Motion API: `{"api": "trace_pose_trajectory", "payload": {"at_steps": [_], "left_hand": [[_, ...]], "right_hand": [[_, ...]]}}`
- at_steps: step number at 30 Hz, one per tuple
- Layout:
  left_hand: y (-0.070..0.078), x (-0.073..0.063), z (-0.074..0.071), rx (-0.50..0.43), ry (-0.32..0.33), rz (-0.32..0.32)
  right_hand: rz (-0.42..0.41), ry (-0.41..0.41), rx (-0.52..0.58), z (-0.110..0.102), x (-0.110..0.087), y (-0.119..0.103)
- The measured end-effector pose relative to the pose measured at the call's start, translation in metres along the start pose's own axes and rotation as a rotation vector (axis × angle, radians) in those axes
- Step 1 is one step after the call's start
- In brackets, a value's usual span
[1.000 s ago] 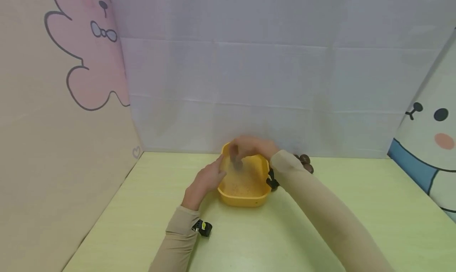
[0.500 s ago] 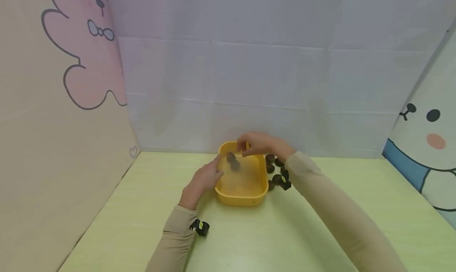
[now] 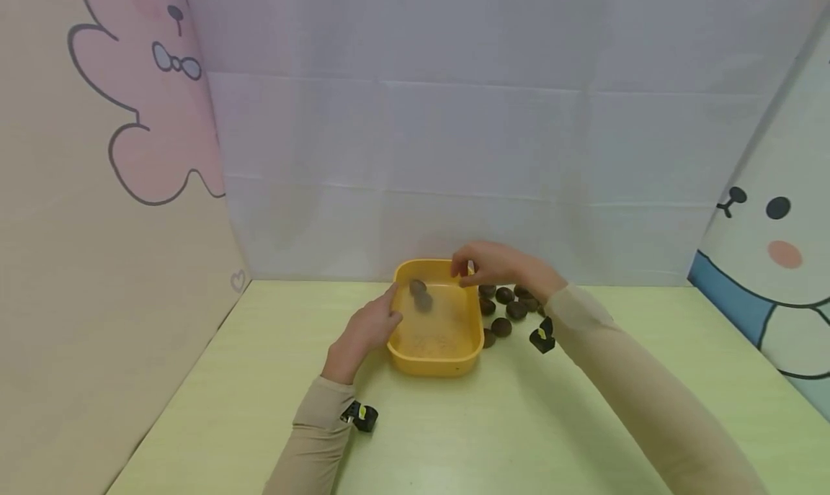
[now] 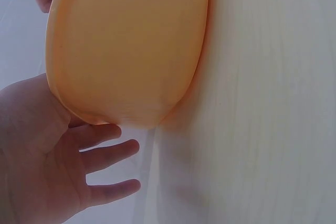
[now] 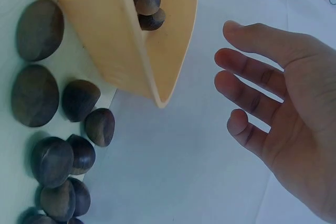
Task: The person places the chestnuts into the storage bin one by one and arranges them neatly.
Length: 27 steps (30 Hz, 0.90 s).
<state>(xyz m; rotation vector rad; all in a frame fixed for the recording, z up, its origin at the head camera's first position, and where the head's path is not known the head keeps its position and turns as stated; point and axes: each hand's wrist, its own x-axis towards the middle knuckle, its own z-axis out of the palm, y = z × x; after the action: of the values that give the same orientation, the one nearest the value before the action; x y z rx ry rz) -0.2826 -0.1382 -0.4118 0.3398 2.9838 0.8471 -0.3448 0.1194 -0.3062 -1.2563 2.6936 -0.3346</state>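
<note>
The right hand (image 3: 491, 262) hangs in the air with its fingers parted and slightly bent, the thumb apart from them — nothing lies in its grasp. Just beside those fingertips, and lower, is the far right corner of a yellow tub (image 3: 431, 366), standing on the table. The left hand (image 3: 367, 331) is at the opposite side, touching the tub's left rim; three of its fingers stretch out straight and spread (whether the thumb pinches the wall cannot be told). Inside the tub, between the two hands' fingers and nearer the left ones, two chestnuts (image 5: 147, 3) lie touching each other toward the far end. Below the right fingers and outside the right wall, loose chestnuts (image 3: 516, 310) are scattered on the pale yellow-green table (image 3: 441, 437), some touching, the nearest close against the tub. Farther from the fingers, each beige sleeve (image 3: 648, 401) has a small black device (image 3: 542, 336) at the wrist. Beyond the fingertips rises a pale cloth backdrop (image 3: 402, 142) — a pink cartoon figure (image 3: 162, 120) to the left, a white one (image 3: 797, 286) with a blue band to the right.
</note>
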Motion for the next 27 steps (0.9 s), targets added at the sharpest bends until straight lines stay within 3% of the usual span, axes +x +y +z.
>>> {"api": "trace_pose_trajectory", "payload": {"at_steps": [14,27], "left_hand": [[-0.002,0.001,0.003,-0.01,0.009,0.012],[0.0,0.0,0.001,-0.004,0.001,0.001]], "right_hand": [[0.018,0.052,0.003,0.004,-0.03,0.013],[0.006,0.089,0.042,0.019,-0.056,0.026]]}}
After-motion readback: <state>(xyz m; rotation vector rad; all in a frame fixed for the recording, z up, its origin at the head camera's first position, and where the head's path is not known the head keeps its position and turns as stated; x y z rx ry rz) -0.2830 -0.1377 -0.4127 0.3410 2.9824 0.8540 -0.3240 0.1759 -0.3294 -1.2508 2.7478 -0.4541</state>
